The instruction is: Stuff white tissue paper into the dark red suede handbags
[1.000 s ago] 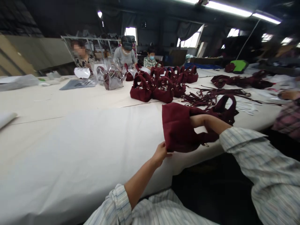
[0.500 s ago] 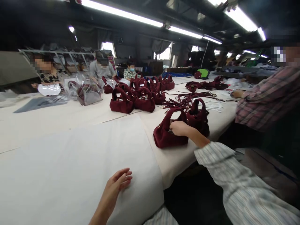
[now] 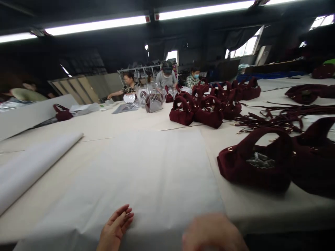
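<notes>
A roll of white paper point(image 3: 31, 164) lay at the far left of the bench point(image 3: 104, 122), slanting away from the viewer; a lone dark red bag point(image 3: 62, 113) sat beyond it near a grey board; people sat at the far end, among clear plastic bags point(image 3: 154, 102).

Left hand point(image 3: 115, 230) rested flat, palm down, on the near edge of a large white paper sheet point(image 3: 146, 174), grip apart, fingers stretched forward, clamped on nothing; sheet spread flat across the middle of the bench.

Right hand point(image 3: 213, 233) at the bottom edge just beside the sheet's near right corner, blurred; cannot tell how its grip stood, nor whether it touched the paper.

A cluster of dark red handbags point(image 3: 206, 108) stood further back, centre-right; the nearest handbag point(image 3: 255, 164) sat upright right of the sheet, handle arched, grey stuffing showing inside; another bag touching it on its right; loose straps point(image 3: 274, 118) lay behind.
</notes>
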The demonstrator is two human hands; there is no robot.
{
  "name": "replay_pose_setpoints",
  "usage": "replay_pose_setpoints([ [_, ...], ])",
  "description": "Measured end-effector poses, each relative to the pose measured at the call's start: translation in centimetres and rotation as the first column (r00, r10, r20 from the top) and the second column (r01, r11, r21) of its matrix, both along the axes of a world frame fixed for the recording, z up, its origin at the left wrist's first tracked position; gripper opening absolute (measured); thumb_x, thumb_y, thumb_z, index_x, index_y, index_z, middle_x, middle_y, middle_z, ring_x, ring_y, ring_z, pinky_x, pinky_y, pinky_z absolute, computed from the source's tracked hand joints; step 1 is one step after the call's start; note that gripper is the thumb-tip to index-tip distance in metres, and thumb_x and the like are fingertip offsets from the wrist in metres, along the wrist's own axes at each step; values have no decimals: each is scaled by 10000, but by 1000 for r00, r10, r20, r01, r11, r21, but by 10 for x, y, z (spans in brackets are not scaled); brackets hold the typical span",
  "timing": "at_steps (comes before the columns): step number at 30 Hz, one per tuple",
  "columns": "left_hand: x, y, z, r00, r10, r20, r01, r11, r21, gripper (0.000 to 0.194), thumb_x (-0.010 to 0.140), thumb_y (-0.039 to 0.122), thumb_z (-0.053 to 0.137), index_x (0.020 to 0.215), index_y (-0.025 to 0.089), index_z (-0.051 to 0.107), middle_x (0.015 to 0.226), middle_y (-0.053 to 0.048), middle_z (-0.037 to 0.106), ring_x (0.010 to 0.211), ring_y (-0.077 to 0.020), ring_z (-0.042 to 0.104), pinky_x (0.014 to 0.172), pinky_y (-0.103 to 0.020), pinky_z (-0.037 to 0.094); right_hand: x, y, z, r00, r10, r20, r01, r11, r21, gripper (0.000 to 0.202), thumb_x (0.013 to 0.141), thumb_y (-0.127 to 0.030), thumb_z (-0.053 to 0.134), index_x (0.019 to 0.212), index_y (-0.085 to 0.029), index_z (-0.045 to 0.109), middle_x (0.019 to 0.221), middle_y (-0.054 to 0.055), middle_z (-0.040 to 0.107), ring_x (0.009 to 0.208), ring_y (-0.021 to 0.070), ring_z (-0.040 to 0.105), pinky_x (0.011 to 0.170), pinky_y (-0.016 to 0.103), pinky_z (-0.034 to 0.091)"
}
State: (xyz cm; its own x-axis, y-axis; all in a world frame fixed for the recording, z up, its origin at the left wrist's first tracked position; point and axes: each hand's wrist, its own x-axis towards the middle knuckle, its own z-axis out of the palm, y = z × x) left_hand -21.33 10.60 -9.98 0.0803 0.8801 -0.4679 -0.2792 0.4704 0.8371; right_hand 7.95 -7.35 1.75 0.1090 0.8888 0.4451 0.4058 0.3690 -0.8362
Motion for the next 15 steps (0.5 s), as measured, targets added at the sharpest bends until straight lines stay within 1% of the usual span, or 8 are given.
replay_pose_setpoints([
  [2, -13, 0, -3, 999, 47, -7, -47, 999, 27, 344, 608, 144, 825, 933, 126, 715, 882, -88, 759, 755, -201, 732, 681, -264, 625, 18, 45, -28, 971, -233, 50, 235, 971, -43, 283, 929, -457, 556, 786, -245, 675, 833, 84, 718, 765, 252, 668, 726, 398, 536],
  [3, -19, 0, -4, 997, 73, -16, -72, 996, 49, 351, 595, 161, 839, 922, 133, 717, 865, -85, 758, 741, -203, 732, 666, -263, 621, 28, 68, -46, 874, -448, 186, 466, 882, -64, 363, 927, -495, 523, 727, -219, 646, 927, 128, 720, 856, 285, 667, 805, 438, 528],
  [4, -24, 1, -4, 994, 103, -29, -101, 992, 71, 357, 581, 177, 851, 910, 142, 717, 845, -79, 757, 727, -206, 733, 651, -263, 616, 37, 90, -67, 740, -576, 347, 629, 775, -56, 392, 919, -500, 479, 794, -183, 672, 1128, 192, 688, 1070, 350, 624, 930, 501, 488],
  [6, -31, 2, -3, 984, 168, -52, -162, 980, 112, 365, 558, 210, 867, 887, 161, 715, 818, -69, 753, 718, -219, 736, 630, -272, 610, 50, 128, -110, 511, -607, 608, 793, 606, -62, 505, 914, -429, 402, 1119, -50, 666, 1420, 271, 497, 1323, 430, 447, 1054, 634, 348],
  [7, -34, 2, -1, 978, 198, -58, -190, 974, 124, 366, 546, 223, 871, 872, 167, 713, 806, -68, 750, 717, -229, 737, 621, -281, 608, 55, 142, -131, 435, -576, 692, 819, 573, -37, 548, 924, -394, 361, 1204, -9, 632, 1450, 274, 461, 1360, 428, 406, 1072, 659, 302],
  [10, -36, 1, 5, 974, 219, -57, -212, 971, 109, 375, 510, 241, 881, 833, 163, 705, 784, -85, 741, 720, -258, 737, 618, -312, 601, 65, 165, -178, 291, -561, 775, 791, 596, 135, 563, 950, -336, 273, 1251, -26, 634, 1446, 223, 492, 1381, 393, 391, 1084, 649, 273],
  [12, -34, -1, 6, 974, 221, -55, -215, 972, 99, 379, 498, 250, 885, 814, 161, 697, 759, -88, 732, 707, -259, 734, 618, -317, 593, 74, 168, -195, 286, -569, 771, 708, 667, 230, 501, 937, -289, 296, 1179, -128, 704, 1398, 159, 565, 1348, 359, 445, 1066, 605, 316],
  [15, -29, -1, 5, 972, 228, -54, -222, 969, 105, 377, 502, 263, 885, 805, 159, 685, 735, -84, 719, 683, -248, 726, 614, -319, 584, 88, 169, -202, 328, -574, 750, 591, 744, 311, 428, 907, -209, 361, 1058, -250, 758, 1297, 68, 658, 1272, 297, 535, 1055, 518, 362],
])
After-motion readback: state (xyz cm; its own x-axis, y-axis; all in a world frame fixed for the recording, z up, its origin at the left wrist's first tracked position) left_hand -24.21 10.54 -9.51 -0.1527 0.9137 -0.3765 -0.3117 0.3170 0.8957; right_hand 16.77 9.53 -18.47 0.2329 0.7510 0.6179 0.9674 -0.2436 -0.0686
